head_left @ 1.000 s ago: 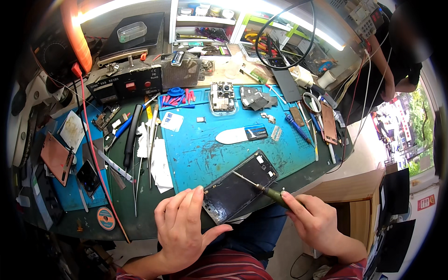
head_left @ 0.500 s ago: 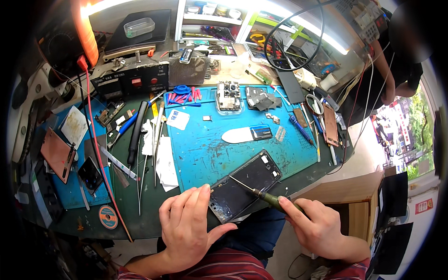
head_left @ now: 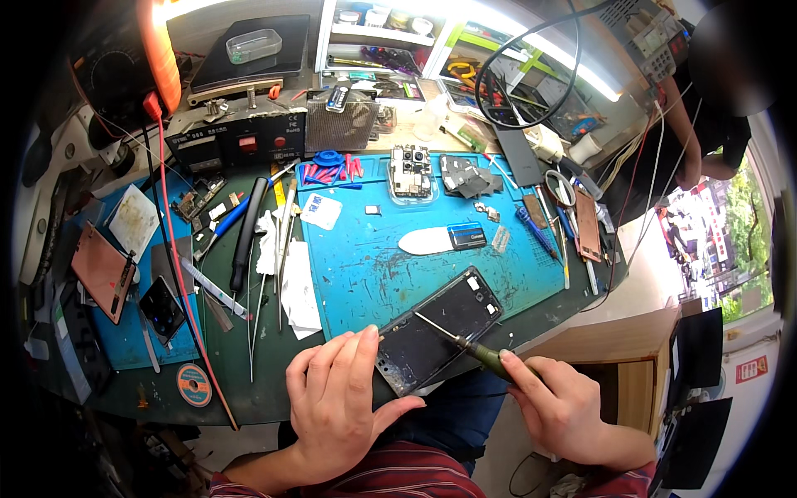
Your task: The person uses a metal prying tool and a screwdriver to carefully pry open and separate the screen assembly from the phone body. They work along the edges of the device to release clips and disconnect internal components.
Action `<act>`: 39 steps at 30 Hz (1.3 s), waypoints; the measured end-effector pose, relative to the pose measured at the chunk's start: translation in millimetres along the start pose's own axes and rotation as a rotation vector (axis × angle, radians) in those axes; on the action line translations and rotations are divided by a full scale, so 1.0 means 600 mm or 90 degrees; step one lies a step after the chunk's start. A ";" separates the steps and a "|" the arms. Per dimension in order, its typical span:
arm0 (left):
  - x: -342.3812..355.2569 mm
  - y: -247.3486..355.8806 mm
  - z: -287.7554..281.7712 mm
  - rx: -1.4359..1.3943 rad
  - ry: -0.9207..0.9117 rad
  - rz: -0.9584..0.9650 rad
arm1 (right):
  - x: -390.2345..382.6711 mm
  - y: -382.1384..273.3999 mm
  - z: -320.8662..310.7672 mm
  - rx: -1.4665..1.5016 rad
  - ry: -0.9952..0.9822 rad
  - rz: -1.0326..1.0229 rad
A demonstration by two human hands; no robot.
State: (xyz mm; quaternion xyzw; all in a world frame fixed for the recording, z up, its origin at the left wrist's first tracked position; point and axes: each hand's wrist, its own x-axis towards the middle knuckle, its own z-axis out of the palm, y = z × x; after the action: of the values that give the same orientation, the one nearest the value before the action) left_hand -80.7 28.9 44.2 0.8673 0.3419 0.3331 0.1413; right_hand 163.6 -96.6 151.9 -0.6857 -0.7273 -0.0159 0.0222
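A black phone frame (head_left: 440, 324) lies at an angle on the front edge of the blue mat (head_left: 357, 274). My left hand (head_left: 340, 398) grips its lower-left end, fingers bent at the edge. My right hand (head_left: 560, 407) holds a screwdriver (head_left: 486, 353) with a green handle, its thin shaft lying across the frame's inside toward the upper-left long edge. Behind are a white pointed tool (head_left: 427, 241) with a dark end and a circuit board (head_left: 411, 170) in a clear tray.
Loose tools (head_left: 257, 207), pink phone panels (head_left: 104, 270), a spool (head_left: 195, 382) and cables crowd the left. Pens and scissors (head_left: 560, 189) line the mat's right side. Shelves (head_left: 378, 25) stand behind. Another person (head_left: 697, 141) is at the upper right, beside a window. A cardboard box (head_left: 614, 340) sits below right.
The scene has shifted slightly right and down in the view. My hands and the screwdriver have moved only slightly over the phone frame.
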 end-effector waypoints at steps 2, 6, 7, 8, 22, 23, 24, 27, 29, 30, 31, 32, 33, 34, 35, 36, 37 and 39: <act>-0.001 0.000 0.001 0.006 0.002 0.000 | -0.004 0.002 0.006 0.006 0.012 0.005; -0.001 0.000 0.001 0.006 0.000 -0.003 | -0.006 0.000 0.007 0.003 -0.005 0.005; -0.002 0.000 0.001 0.006 0.000 -0.003 | -0.006 0.000 0.008 0.006 -0.004 0.003; -0.002 0.000 0.001 0.005 0.000 -0.004 | -0.007 -0.001 0.010 0.007 -0.003 0.001; -0.004 0.001 0.003 0.045 0.027 -0.027 | -0.004 -0.001 0.024 0.027 0.035 -0.062; -0.003 0.001 0.003 0.044 0.026 -0.028 | -0.006 -0.001 0.026 0.032 0.033 -0.072; -0.002 0.000 0.003 0.041 0.022 -0.025 | -0.007 -0.001 0.027 0.037 0.031 -0.081; -0.001 0.000 0.000 0.037 0.011 -0.020 | -0.003 -0.001 0.032 0.045 0.036 -0.106; -0.002 -0.001 0.000 0.037 0.011 -0.021 | 0.002 -0.002 0.029 0.044 0.032 -0.106; -0.002 -0.001 0.000 0.036 0.011 -0.023 | 0.004 -0.003 0.027 0.043 0.030 -0.106; -0.001 -0.001 -0.001 0.036 0.012 -0.024 | 0.004 -0.002 0.027 0.046 0.024 -0.114; -0.001 0.000 0.000 0.034 0.013 -0.025 | 0.003 -0.001 0.027 0.049 0.017 -0.121; -0.002 0.000 0.001 0.037 0.016 -0.029 | 0.002 0.000 0.026 0.051 0.011 -0.128; -0.004 0.000 0.004 0.040 0.020 -0.033 | 0.002 0.000 0.027 0.049 0.017 -0.125; -0.005 0.000 0.005 0.044 0.023 -0.037 | 0.002 -0.001 0.029 0.048 0.024 -0.123; -0.006 0.000 0.005 0.047 0.023 -0.038 | 0.002 -0.001 0.031 0.047 0.030 -0.121; -0.006 0.000 0.005 0.049 0.024 -0.039 | 0.001 0.000 0.034 0.048 0.037 -0.115; -0.004 0.000 0.004 0.044 0.019 -0.036 | 0.000 0.002 0.039 0.046 0.051 -0.102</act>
State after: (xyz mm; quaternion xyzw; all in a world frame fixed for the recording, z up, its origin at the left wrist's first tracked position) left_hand -80.7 27.3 41.2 0.8566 0.3796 0.3301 0.1154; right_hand 164.5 -95.5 128.8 -0.6229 -0.7785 -0.0184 0.0745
